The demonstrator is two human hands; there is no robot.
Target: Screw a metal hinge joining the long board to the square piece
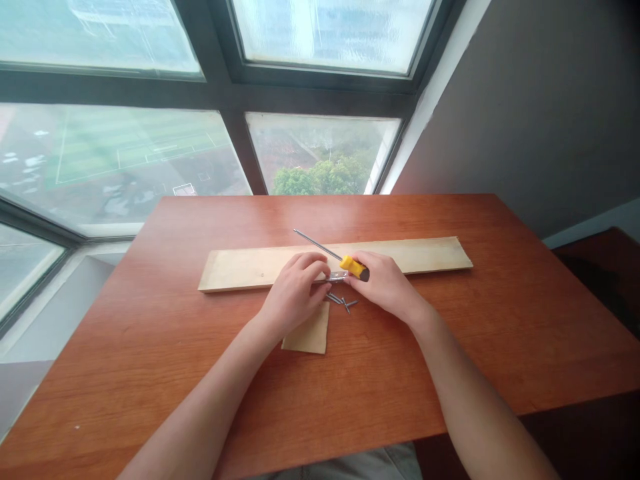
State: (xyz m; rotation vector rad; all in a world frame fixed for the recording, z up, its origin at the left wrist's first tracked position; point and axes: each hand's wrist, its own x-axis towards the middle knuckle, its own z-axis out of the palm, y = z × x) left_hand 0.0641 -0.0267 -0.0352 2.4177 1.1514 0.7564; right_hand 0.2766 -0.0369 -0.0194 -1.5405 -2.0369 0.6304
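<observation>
A long pale wooden plank (pixel 425 255) lies across the middle of the red-brown table (pixel 170 347). My right hand (pixel 385 285) is closed round the yellow and black handle of a screwdriver (pixel 350 265), whose thin metal shaft points up and left over the plank. My left hand (pixel 295 290) rests at the plank's near edge with its fingers curled, touching a small metal piece (pixel 336 276) beside the handle. Several loose screws (pixel 344 303) lie on the table between my hands. A small thin wooden piece (pixel 313 337) sits partly under my left wrist.
Large dark-framed windows (pixel 220 100) rise behind the table's far edge. A grey wall (pixel 540 113) stands at the right. A darker piece of furniture (pixel 605 267) sits past the table's right edge.
</observation>
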